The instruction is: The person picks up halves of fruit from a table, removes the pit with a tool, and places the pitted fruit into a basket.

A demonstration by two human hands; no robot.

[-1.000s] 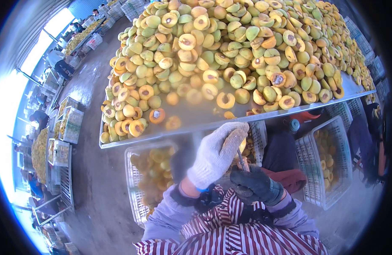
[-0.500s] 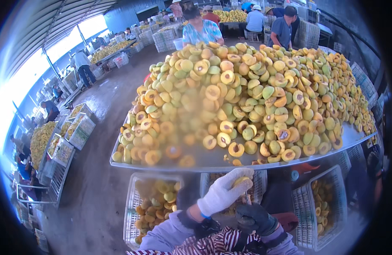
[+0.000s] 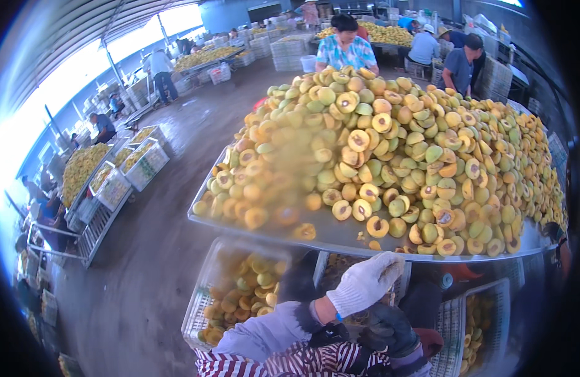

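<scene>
Many fruit halves [image 3: 390, 162], metal tabletop [image 3: 339, 239], grey floor [image 3: 155, 245]

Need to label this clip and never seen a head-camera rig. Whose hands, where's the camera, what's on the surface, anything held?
No machine here: these are a person's own two hands, a left hand in a white knitted glove and a right hand in a dark glove. The camera is a wide fisheye worn on the head, looking down, so straight edges bend near the rim; picture left is the person's left. On the grey metal tabletop lies a big heap of halved yellow-green fruit. Low on the left is a white plastic lattice crate with more fruit pieces. The left fingers curl, but whether either hand holds something is too unclear to tell.
</scene>
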